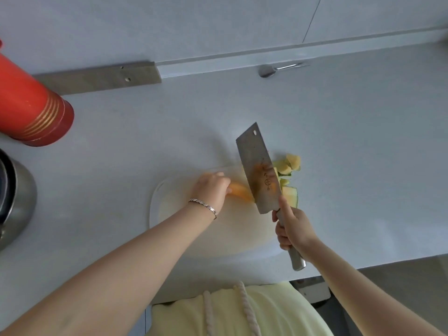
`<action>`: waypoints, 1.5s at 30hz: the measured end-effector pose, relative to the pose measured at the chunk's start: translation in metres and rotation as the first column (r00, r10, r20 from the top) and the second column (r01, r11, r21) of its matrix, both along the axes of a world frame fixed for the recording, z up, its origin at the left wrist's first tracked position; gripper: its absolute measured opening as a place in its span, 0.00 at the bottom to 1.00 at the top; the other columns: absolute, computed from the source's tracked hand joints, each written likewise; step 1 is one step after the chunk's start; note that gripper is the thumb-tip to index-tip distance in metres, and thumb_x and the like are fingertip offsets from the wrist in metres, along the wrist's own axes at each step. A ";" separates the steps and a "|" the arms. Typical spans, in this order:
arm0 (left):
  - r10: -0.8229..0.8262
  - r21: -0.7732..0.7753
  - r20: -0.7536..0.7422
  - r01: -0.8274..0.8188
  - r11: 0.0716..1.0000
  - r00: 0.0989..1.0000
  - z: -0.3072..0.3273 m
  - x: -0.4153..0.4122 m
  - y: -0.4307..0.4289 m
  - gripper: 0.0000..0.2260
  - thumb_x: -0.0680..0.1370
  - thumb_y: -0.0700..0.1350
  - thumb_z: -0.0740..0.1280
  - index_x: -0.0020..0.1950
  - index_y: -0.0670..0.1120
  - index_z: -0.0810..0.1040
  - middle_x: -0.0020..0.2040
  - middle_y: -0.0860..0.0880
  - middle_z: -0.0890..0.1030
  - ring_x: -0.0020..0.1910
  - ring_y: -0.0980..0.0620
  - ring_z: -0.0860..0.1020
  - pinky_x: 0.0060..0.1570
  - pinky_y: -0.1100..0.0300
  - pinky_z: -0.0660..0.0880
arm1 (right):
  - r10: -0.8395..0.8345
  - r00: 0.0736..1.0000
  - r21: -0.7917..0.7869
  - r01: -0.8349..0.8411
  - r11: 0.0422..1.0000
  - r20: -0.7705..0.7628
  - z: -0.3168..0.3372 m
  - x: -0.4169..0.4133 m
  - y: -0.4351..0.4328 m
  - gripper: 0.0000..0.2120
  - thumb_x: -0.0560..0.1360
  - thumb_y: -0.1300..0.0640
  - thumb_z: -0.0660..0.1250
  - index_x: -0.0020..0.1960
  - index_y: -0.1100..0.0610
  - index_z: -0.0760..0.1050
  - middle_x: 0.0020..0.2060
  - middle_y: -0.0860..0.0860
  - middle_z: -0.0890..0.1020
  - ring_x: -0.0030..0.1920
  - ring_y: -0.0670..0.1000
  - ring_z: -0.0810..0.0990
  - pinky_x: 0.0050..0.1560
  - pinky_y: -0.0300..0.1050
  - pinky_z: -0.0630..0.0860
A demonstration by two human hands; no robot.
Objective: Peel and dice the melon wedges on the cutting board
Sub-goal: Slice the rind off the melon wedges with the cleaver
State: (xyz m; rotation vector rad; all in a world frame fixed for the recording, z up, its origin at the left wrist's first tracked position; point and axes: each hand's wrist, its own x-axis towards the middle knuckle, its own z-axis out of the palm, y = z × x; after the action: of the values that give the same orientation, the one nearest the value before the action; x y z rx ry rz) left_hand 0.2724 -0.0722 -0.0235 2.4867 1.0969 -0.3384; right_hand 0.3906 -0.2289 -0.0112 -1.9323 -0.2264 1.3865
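Countertop (339, 141): pale grey, runs the full width, bears everything below.

Cutting board (194, 234): white, rounded corners, lies flat near the front edge of the counter.

Red canister (31, 105): cylindrical, gold bands near its base, stands at the far left, well apart from the board.

Metal pot (17, 202): left edge, only partly in view.

Cleaver (259, 170): broad rectangular blade, orange smears on its face, edge set against the right end of the wedge.

Right hand (294, 229): fingers wrapped round the cleaver's metal handle, forefinger extended up towards the blade.

Left hand (211, 190): fingers curled, holding down the wedge's left end; a silver bracelet (203, 206) on the wrist.

Melon wedge (240, 192): orange flesh, on the board's far part, between left hand and blade.

Rind pieces (288, 180): green and yellow, heaped just right of the blade; whether on board or counter cannot be told.

Spoon (269, 70): metal, by the back wall.
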 end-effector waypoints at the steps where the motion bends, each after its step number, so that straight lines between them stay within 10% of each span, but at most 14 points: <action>1: -0.002 -0.006 -0.006 0.002 1.000 1.000 0.000 0.000 0.001 0.10 0.79 0.44 0.61 0.47 0.37 0.77 0.50 0.41 0.77 0.51 0.41 0.77 0.45 0.55 0.70 | -0.055 0.998 0.015 0.055 0.998 -0.027 0.002 0.000 -0.002 0.24 0.79 0.40 0.53 0.35 0.59 0.64 0.19 0.49 0.61 0.20 0.47 0.58 0.24 0.37 0.57; 25: 0.011 -0.037 -0.073 -0.014 0.999 0.997 0.008 0.005 0.000 0.10 0.79 0.44 0.61 0.54 0.41 0.78 0.56 0.42 0.77 0.57 0.42 0.75 0.52 0.55 0.71 | 0.292 0.892 -0.107 -0.272 0.956 0.344 -0.001 -0.014 0.000 0.23 0.78 0.40 0.53 0.35 0.58 0.62 0.28 0.53 0.65 0.29 0.51 0.62 0.33 0.46 0.62; 37: -0.027 -0.076 -0.012 0.026 0.997 1.000 0.002 -0.006 0.010 0.10 0.79 0.45 0.61 0.52 0.40 0.78 0.55 0.43 0.76 0.53 0.43 0.76 0.49 0.55 0.70 | -0.048 0.999 -0.006 0.047 0.999 -0.025 0.018 0.018 0.002 0.25 0.78 0.37 0.54 0.37 0.59 0.65 0.22 0.51 0.60 0.21 0.49 0.57 0.22 0.38 0.58; 45: 0.229 -0.133 0.089 -0.217 0.967 0.969 0.007 -0.006 0.002 0.10 0.76 0.43 0.65 0.55 0.40 0.78 0.55 0.43 0.78 0.55 0.43 0.76 0.52 0.56 0.70 | 0.337 0.808 -0.092 -0.336 0.937 0.483 0.026 -0.005 -0.011 0.23 0.78 0.44 0.58 0.30 0.56 0.61 0.23 0.47 0.63 0.25 0.47 0.60 0.30 0.43 0.59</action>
State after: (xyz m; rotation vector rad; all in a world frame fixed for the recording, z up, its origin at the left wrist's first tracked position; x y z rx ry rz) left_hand 0.2663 -0.0704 -0.0167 2.2208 1.2588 -0.2006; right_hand 0.3854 -0.2404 0.0151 -2.3029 -0.8515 1.0650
